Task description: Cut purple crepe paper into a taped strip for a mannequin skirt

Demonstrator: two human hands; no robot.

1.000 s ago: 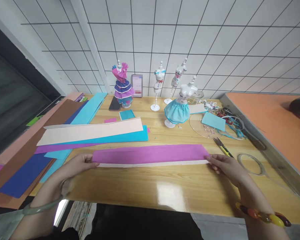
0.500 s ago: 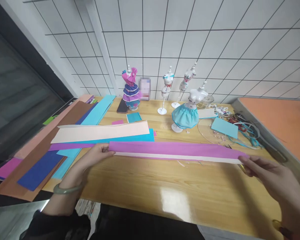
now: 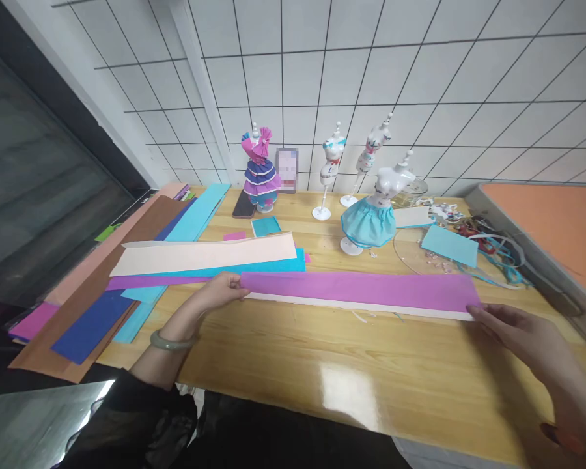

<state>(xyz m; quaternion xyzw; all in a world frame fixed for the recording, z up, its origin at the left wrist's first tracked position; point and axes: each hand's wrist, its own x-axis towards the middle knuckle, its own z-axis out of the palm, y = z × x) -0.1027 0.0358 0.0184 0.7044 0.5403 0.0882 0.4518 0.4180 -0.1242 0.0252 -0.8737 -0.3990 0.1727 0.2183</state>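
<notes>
A long purple paper strip (image 3: 361, 290) with a white band along its near edge stretches across the middle of the head view. My left hand (image 3: 223, 291) pinches its left end between thumb and fingers. At the other end my right hand (image 3: 510, 326) grips the lower right corner, thumb on top. The strip is held out nearly flat above the wooden table (image 3: 273, 365). Just beyond my left hand lie a cream paper strip (image 3: 205, 254) and a blue strip (image 3: 273, 263) partly under it.
Coloured sheets, among them a dark blue strip (image 3: 90, 326), pile up at left. Small mannequins stand at the back, one in a turquoise skirt (image 3: 368, 223), one in a layered dress (image 3: 262, 176). Right of them lie a light blue card (image 3: 450, 246) and tangled cords (image 3: 501, 257).
Both hands have carried the purple strip to the right, holding its ends throughout. The view has shifted, and the scissors-like tool and tape roll at right are no longer visible.
</notes>
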